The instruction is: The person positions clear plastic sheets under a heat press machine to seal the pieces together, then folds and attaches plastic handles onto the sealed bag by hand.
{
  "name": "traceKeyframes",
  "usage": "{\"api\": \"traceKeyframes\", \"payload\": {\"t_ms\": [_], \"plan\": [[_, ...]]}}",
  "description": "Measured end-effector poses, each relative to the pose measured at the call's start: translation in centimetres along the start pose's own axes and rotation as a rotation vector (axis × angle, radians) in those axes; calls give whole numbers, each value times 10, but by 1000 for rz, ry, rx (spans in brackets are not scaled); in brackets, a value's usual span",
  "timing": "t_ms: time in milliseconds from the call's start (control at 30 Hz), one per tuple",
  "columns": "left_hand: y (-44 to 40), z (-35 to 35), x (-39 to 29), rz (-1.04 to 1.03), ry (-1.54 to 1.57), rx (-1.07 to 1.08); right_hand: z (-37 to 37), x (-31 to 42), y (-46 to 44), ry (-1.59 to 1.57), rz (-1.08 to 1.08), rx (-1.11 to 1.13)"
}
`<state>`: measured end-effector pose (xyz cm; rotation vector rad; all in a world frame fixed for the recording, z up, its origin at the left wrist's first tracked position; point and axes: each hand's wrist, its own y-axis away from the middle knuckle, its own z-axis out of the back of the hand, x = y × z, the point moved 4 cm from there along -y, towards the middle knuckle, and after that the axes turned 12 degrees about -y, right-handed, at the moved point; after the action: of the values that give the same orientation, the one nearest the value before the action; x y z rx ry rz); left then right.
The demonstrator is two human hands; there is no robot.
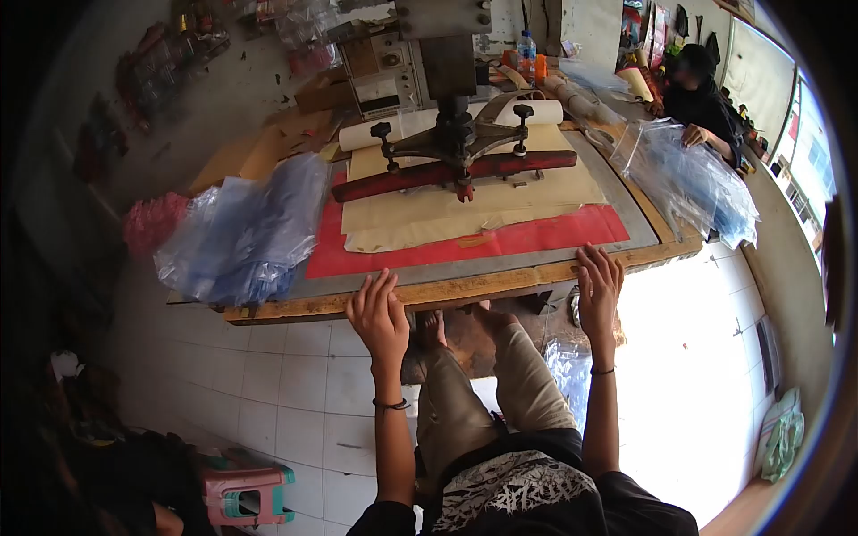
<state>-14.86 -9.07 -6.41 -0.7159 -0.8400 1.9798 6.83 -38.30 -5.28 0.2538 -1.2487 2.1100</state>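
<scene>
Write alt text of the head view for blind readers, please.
A person's bare left hand and right hand rest at the wooden edge of a grey worktable. A dark metal machine overhangs a red sheet and cream sheets; clear plastic bags lie left.

The red sheet (545, 236) is one plain colour beneath cream paper (393, 230). Above the red sheet, the press bar (536, 163) is dark red. Left of the sheet, plastic bags (255, 223) are clear and blue; farther left, a bundle (147, 223) looks pinkish red, though the dimness blurs it. In front of the sheet, the wooden edge (465, 288) is yellow-brown, the trousers (532, 375) khaki, the black shirt (518, 482) printed with jagged white shapes.
</scene>
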Motion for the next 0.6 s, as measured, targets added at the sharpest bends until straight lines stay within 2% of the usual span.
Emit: {"api": "traceKeyframes", "payload": {"t_ms": [333, 600], "plan": [[3, 2, 1, 31, 35, 9, -8, -12, 5, 4, 90, -68], [6, -5, -1, 49, 11, -40, -8, -13, 6, -8, 65, -46]]}}
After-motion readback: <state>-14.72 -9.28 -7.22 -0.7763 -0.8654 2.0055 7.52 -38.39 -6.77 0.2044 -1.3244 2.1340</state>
